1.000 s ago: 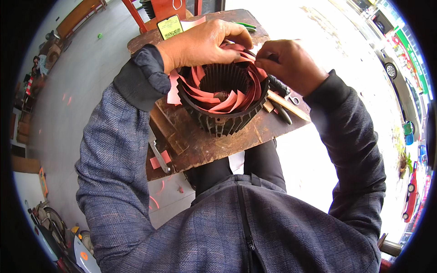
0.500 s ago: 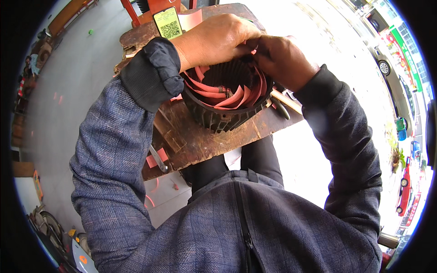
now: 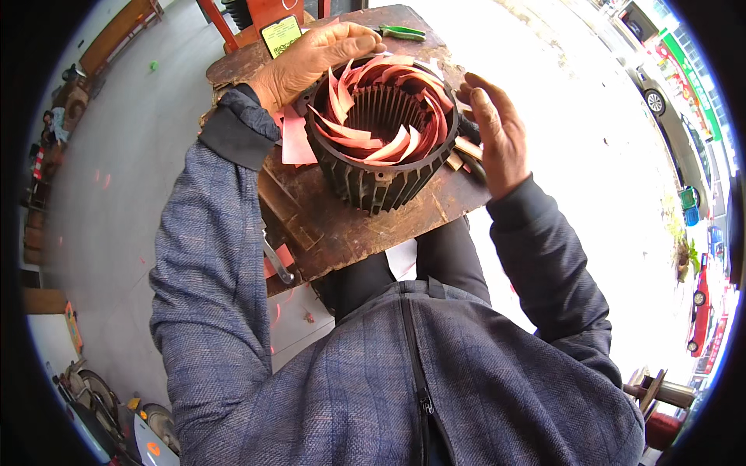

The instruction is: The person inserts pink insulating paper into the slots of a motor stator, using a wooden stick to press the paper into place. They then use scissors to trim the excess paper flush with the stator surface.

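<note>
A dark, ribbed motor stator [image 3: 373, 182] stands upright on a worn wooden table [image 3: 342, 245]. Red insulation paper strips [image 3: 408, 145] fan out in a ring from the slots around its bore. My left hand [image 3: 320, 56] is over the stator's far left rim, fingers stretched out and holding nothing that I can see. Beside the right rim, my right hand [image 3: 498, 130] is raised with its fingers apart and its palm turned toward the stator. A loose sheet of red paper [image 3: 295, 138] lies against the stator's left side.
Green-handled pliers [image 3: 402, 33] lie at the table's back, near a phone [image 3: 281, 36] propped up with its screen lit. A wrench [image 3: 277, 260] sits at the front left edge. Tools with dark handles [image 3: 472, 163] lie right of the stator. A red frame [image 3: 272, 11] stands behind.
My hands have come apart from above the stator's far rim, where they were together. The left has moved left, the right toward me and down, uncovering the paper ring.
</note>
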A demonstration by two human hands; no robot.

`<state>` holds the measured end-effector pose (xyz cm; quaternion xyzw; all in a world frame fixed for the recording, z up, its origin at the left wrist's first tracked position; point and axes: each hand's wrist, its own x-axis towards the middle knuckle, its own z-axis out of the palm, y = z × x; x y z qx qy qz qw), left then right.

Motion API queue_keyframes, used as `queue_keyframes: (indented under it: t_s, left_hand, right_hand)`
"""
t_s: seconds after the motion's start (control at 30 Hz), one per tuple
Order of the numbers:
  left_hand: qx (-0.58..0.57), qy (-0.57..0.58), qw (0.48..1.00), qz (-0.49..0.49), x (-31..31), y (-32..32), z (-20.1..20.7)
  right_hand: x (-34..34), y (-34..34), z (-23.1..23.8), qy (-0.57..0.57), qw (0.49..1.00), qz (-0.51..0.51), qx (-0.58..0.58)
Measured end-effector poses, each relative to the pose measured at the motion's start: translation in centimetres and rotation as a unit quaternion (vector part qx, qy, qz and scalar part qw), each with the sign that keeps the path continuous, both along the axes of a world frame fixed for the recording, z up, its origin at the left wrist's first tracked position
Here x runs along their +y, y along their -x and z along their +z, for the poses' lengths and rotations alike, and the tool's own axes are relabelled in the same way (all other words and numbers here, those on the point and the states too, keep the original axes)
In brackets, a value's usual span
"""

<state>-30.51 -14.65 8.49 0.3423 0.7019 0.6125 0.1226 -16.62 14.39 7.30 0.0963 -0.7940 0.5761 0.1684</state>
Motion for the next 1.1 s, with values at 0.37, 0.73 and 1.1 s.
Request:
queue_keyframes:
  t_s: [0.37, 0.73, 1.1]
  left_hand:
    - [-0.116, -0.156, 0.980, 0.036, 1.5, -4.6, -0.2]
    - [-0.021, -0.279, 0.862, 0.422, 5.4, -16.1, -1.7]
    - [0.329, 0.200, 0.894, 0.229, 3.5, -9.2, 4.5]
  right_hand:
    - [-5.9, 0.8, -4.4, 0.225, 0.973, -0.025, 0.046]
    - [-1.9, 9.6, -3.3, 0.215, 0.943, 0.246, -0.056]
    - [1.1, 7.2, 4.8, -0.354, 0.890, 0.214, 0.192]
